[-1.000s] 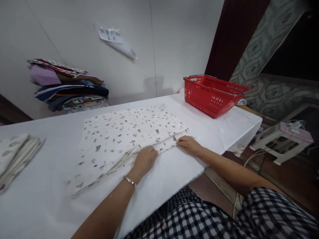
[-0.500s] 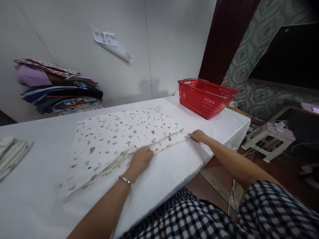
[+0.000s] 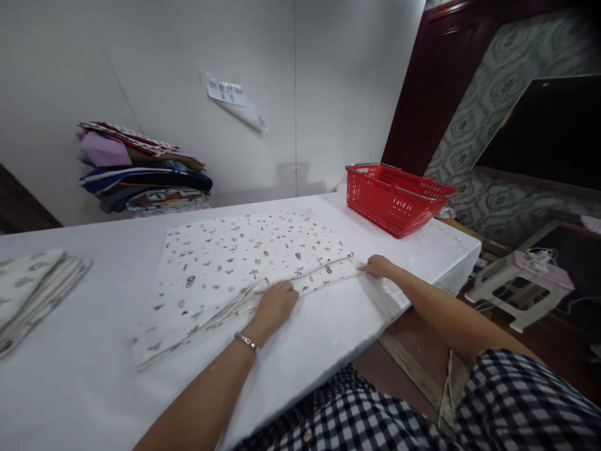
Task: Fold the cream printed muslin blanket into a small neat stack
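A white cloth printed with small leaf and shape motifs (image 3: 235, 250) lies spread on the white-covered table (image 3: 323, 332). Its near edge is folded over into a narrow strip, with loose creases left of centre. My left hand (image 3: 277, 304) is closed on this folded edge near the middle, its fingertips partly hidden. At the strip's right end, my right hand (image 3: 377, 266) pinches the cloth's corner between thumb and fingers. A bracelet circles my left wrist.
Folded printed cloths (image 3: 37, 288) lie stacked at the table's left. A red basket (image 3: 399, 197) stands at the back right. Piled coloured fabrics (image 3: 145, 169) sit behind the table by the wall. A plastic stool (image 3: 526, 282) with cables is beyond the right end.
The view has swung, so everything sits further right and mostly lower in the picture. Both hands keep their hold on the near edge, and the cloth's near-left corner lies a bit flatter.
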The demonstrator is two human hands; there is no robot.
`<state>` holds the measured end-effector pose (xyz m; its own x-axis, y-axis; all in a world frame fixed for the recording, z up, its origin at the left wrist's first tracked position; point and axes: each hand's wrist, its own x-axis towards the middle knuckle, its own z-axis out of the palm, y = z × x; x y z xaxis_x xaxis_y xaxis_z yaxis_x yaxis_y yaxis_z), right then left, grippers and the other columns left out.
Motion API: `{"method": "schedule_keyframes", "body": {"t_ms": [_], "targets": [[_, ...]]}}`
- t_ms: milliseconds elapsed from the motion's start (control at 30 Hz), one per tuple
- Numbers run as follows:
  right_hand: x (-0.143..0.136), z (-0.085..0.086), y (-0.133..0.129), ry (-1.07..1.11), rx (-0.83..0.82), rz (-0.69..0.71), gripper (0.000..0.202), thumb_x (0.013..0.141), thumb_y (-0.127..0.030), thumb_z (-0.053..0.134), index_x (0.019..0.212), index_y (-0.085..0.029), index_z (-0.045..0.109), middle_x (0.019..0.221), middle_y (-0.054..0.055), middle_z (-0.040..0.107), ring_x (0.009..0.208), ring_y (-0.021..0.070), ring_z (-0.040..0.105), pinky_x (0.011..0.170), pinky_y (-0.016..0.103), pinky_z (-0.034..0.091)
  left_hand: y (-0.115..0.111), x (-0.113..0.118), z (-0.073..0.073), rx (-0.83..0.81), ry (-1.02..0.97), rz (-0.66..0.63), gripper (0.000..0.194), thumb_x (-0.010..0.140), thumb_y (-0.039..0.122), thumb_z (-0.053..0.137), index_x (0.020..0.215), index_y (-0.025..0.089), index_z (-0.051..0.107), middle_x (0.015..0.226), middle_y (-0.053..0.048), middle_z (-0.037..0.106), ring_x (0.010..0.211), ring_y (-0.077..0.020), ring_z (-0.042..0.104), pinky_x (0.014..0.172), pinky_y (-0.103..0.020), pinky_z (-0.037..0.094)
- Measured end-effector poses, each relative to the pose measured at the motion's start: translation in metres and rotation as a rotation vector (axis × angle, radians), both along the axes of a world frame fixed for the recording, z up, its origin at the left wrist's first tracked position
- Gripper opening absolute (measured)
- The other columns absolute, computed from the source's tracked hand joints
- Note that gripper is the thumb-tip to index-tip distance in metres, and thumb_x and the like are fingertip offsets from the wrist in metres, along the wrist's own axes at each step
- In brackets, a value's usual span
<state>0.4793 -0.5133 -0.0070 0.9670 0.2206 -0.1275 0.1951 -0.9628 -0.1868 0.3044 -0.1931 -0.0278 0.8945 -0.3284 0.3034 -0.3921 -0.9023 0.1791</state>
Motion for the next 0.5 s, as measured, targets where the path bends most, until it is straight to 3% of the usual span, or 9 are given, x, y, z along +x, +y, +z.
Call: {"method": "schedule_keyframes", "body": {"t_ms": [100, 233, 367, 500], "targets": [[0.005, 0.008, 0.010, -0.053, 0.017, 0.029, 0.015, 0.074, -0.029, 0.065, 0.077, -0.015, 0.070, 0.082, 0.009, 0.069, 0.077, 0.0208, 0.063, 0.064, 0.025, 0.043, 0.001, 0.000, -0.001, -0.008, -0.014, -0.025, 0.031, 0.094, 0.027, 0.039, 0.078, 0.017, 0.063, 0.084, -0.006, 0.059, 0.084, -0.0189, 0.052, 0.075, -0.032, 0.040], [0.025, 0.016, 0.041, -0.117, 0.090, 0.094, 0.022, 0.084, -0.024, 0.051, 0.094, -0.020, 0.070, 0.093, 0.003, 0.070, 0.086, 0.0151, 0.063, 0.070, 0.020, 0.043, 0.000, -0.002, 0.000, -0.005, -0.012, -0.019, 0.032, 0.094, 0.030, 0.039, 0.077, 0.017, 0.062, 0.083, -0.006, 0.059, 0.082, -0.0186, 0.052, 0.073, -0.032, 0.040], [0.055, 0.016, 0.074, -0.115, 0.092, 0.084, 0.022, 0.082, -0.026, 0.054, 0.092, -0.018, 0.071, 0.093, 0.006, 0.071, 0.083, 0.0184, 0.064, 0.067, 0.023, 0.045, 0.003, -0.004, 0.004, -0.016, -0.076, 0.018, 0.031, 0.095, 0.027, 0.036, 0.082, 0.018, 0.063, 0.085, -0.006, 0.061, 0.082, -0.0191, 0.053, 0.073, -0.033, 0.041], [0.082, 0.012, 0.092, -0.091, 0.066, 0.137, 0.015, 0.073, -0.026, 0.067, 0.082, -0.017, 0.074, 0.083, 0.008, 0.071, 0.078, 0.0241, 0.065, 0.067, 0.028, 0.047, 0.019, -0.003, 0.006, -0.030, -0.186, 0.182, 0.024, 0.093, 0.025, 0.040, 0.098, 0.021, 0.063, 0.098, -0.007, 0.064, 0.092, -0.0219, 0.054, 0.079, -0.037, 0.041]]}}
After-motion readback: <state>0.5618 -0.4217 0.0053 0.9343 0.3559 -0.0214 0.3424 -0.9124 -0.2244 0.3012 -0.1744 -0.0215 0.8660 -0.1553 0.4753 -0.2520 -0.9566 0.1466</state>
